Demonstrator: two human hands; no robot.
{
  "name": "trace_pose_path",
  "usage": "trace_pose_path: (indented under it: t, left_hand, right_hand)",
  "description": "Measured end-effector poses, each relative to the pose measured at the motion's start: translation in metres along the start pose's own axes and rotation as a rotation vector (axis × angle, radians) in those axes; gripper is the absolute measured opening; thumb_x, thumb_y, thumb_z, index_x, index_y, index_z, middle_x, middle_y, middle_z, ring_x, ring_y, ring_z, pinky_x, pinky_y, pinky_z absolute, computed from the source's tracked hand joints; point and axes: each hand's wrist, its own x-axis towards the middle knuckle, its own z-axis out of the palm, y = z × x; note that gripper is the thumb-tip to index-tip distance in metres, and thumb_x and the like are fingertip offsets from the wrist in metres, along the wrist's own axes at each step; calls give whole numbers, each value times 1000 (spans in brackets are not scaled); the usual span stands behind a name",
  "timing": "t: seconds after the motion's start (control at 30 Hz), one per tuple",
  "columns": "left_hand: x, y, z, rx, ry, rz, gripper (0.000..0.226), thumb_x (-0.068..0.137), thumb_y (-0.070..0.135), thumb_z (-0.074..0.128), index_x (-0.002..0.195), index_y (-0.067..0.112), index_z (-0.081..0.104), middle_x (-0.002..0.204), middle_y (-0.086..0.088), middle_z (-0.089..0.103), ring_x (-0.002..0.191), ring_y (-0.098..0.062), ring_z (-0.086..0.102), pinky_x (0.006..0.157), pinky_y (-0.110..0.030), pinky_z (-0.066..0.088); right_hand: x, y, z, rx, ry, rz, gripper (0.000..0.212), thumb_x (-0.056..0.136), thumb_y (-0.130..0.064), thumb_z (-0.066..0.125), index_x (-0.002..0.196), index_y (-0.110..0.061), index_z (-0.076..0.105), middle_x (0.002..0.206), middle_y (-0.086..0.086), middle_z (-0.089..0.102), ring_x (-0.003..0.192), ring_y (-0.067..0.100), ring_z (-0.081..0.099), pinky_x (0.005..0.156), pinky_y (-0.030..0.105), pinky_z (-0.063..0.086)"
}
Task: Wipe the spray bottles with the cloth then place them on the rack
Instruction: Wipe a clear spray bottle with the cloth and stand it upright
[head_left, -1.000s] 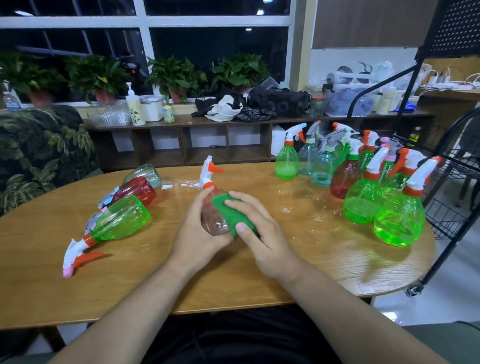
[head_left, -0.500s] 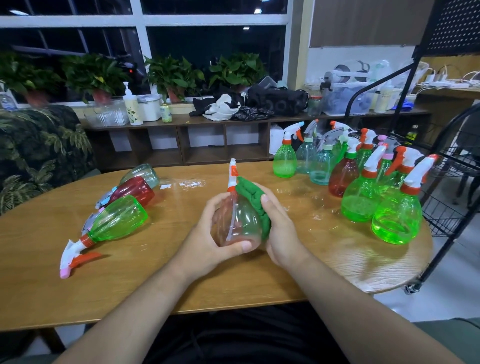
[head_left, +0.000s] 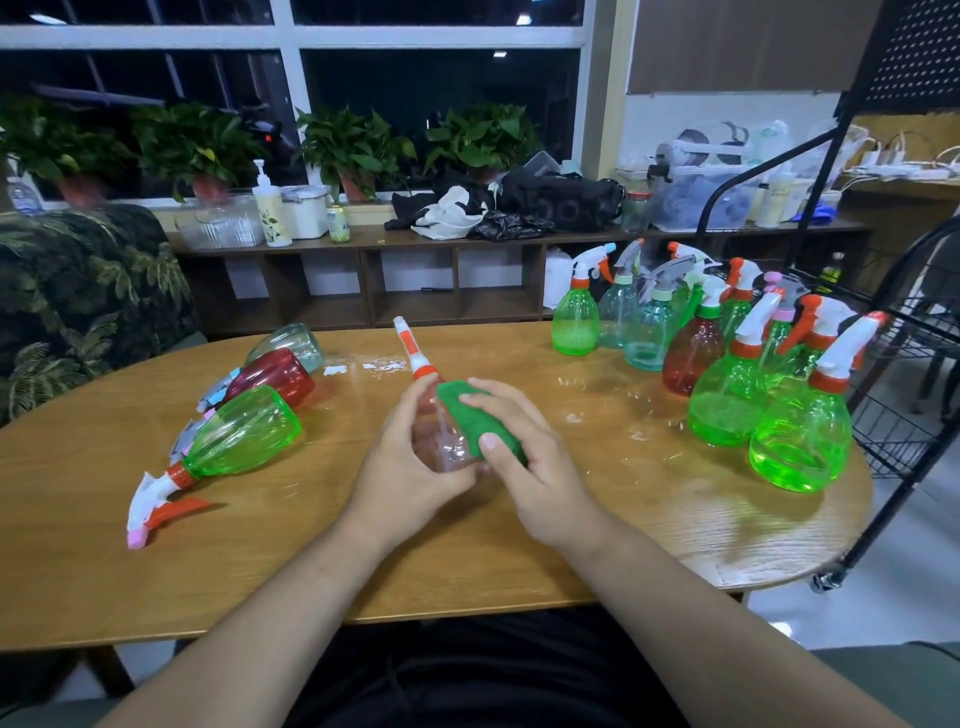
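Bottle (head_left: 441, 439) sits over mid-table, near side, tilted, with the nozzle pointing far and slightly left. The body is clear, rounded plastic with a faint pink tint. The sprayer is white with an orange collar. Can't tell if the base touches the table (head_left: 311, 545).

Left hand (head_left: 410, 470) grips the bottle body from the left, fingers wrapped under it. Right hand (head_left: 535, 467) pinches the cloth (head_left: 483, 426) against the bottle's right side, thumb on the near end and fingers over the top. The cloth is green, folded thick and fuzzy.

Left on the table are the lying bottles (head_left: 244, 431), three on their sides: green nearest, then red, then pale clear, nozzles pointing near-left. Right on the table are the standing bottles (head_left: 795, 447), a tight upright cluster of green, red and teal with trigger heads. They stand between the held bottle and the rack (head_left: 891, 410), which is black wire at the right edge, just beside the table.

The table is oval with a wood-grain top. Far side has a low wooden shelf (head_left: 415, 244) with clutter on top, and potted plants (head_left: 353, 145) at the window. A leaf-print chair (head_left: 78, 291) is far left.
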Motion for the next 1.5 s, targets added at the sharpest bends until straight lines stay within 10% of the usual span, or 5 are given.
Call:
trace_pose_path:
  t: [0.3,0.6,0.77,0.93,1.5]
  left_hand:
    - [4,0,3,-220,70,-86,102,55,33,96,146,27,51,124,9,72,106,-8,73,89,-21,56]
    - [15,6,-3,-614,-48,-360,74,85,30,84,148,28,45,141,-16,66,113,-39,68,104,-70,51]
    - [18,12,10,-668,119,-338,66,84,21,88,137,29,49,131,-17,67,101,-34,70,78,-52,62]
    - [15,20,36,-244,336,-12,73,81,29,92,141,40,53,145,1,56,128,-25,63,112,-54,51]
    - [30,21,3,173,100,102,81,81,32,93,149,50,52,137,8,50,117,-6,65,92,-39,63]
  right_hand:
    - [2,2,2,14,10,33,40,110,-14,52,150,-10,58,158,0,52,151,19,45,126,38,34]
    - [7,12,1,320,122,249,40,114,-29,47,152,-22,54,150,1,61,143,26,55,122,59,39]
    - [10,10,2,438,192,321,39,116,-29,41,152,-24,53,149,-6,64,142,14,57,121,36,43]
    - [19,10,10,833,276,652,43,118,-33,31,152,-19,54,142,11,69,134,28,64,111,46,52]
    - [29,24,-20,1145,475,804,51,112,-42,45,147,-7,59,137,21,70,130,40,66,106,54,53]
